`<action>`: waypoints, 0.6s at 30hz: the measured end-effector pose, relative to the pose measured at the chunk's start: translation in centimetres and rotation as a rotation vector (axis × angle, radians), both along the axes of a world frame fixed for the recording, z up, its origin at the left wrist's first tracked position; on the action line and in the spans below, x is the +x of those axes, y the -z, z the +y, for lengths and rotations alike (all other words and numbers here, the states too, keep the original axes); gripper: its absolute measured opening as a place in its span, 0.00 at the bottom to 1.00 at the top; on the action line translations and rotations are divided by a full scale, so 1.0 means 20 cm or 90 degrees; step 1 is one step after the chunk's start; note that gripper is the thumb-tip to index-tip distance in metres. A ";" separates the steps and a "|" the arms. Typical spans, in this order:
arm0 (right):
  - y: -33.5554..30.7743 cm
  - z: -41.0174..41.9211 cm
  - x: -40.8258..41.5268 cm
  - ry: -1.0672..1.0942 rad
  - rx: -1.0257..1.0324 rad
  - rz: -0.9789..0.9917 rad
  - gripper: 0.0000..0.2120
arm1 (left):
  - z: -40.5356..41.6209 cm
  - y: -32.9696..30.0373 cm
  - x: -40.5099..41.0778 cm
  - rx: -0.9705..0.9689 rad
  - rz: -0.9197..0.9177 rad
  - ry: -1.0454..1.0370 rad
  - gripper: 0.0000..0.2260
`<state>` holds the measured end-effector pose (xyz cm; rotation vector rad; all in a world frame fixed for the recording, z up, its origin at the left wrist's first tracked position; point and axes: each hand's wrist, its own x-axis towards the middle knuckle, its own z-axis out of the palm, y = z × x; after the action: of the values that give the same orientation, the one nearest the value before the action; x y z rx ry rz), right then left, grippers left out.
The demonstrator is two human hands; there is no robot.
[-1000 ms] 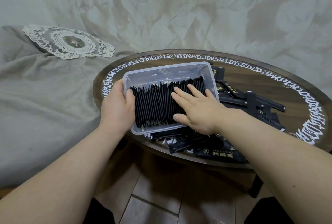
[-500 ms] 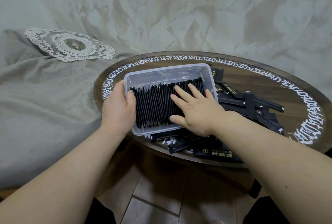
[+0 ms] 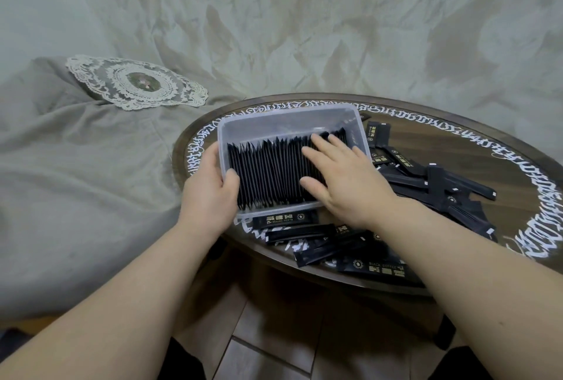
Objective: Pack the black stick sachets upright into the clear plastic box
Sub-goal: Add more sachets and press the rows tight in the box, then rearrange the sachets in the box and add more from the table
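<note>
Forearms reach in from near edge. Loose black sachets scattered on round dark table just before and right of box. Left hand grips left wall of clear plastic box, thumb hooked over rim, fingers curled outside. Right hand lies flat on packed row of sachets, fingers straight, slightly spread, pressing their top edges. Row stands upright inside box. Beyond: lace doily on grey fabric.

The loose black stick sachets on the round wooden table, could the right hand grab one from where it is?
Probably yes. The right hand lies flat on the packed row, and the loose black stick sachets lie uncovered just beside it.
</note>
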<state>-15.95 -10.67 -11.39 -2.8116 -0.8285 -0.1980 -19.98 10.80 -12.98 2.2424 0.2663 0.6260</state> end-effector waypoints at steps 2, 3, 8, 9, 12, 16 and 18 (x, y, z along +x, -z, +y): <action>0.00 -0.02 0.01 0.001 0.072 -0.087 0.26 | 0.00 -0.01 0.03 -0.027 -0.038 -0.060 0.18; 0.01 -0.03 0.02 0.005 0.103 -0.129 0.24 | 0.01 -0.02 0.05 -0.046 -0.047 -0.087 0.16; 0.06 -0.03 0.04 0.002 0.097 -0.110 0.25 | 0.09 0.01 0.10 -0.102 -0.038 -0.175 0.13; 0.07 -0.02 0.04 -0.012 0.038 -0.055 0.29 | 0.11 0.02 0.11 -0.107 -0.036 -0.180 0.12; 0.13 0.02 0.04 -0.003 -0.111 0.084 0.39 | 0.15 0.04 0.13 -0.121 -0.037 -0.187 0.10; 0.15 0.05 0.09 0.079 -0.113 0.107 0.42 | 0.15 0.05 0.14 -0.149 -0.060 -0.179 0.08; 0.14 0.06 0.10 0.106 -0.100 0.103 0.42 | 0.15 0.04 0.16 -0.156 -0.070 -0.179 0.06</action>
<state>-13.93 -9.41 -14.10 -2.9954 -0.5985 0.0721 -16.84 13.84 -13.77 1.9436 0.5781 0.8145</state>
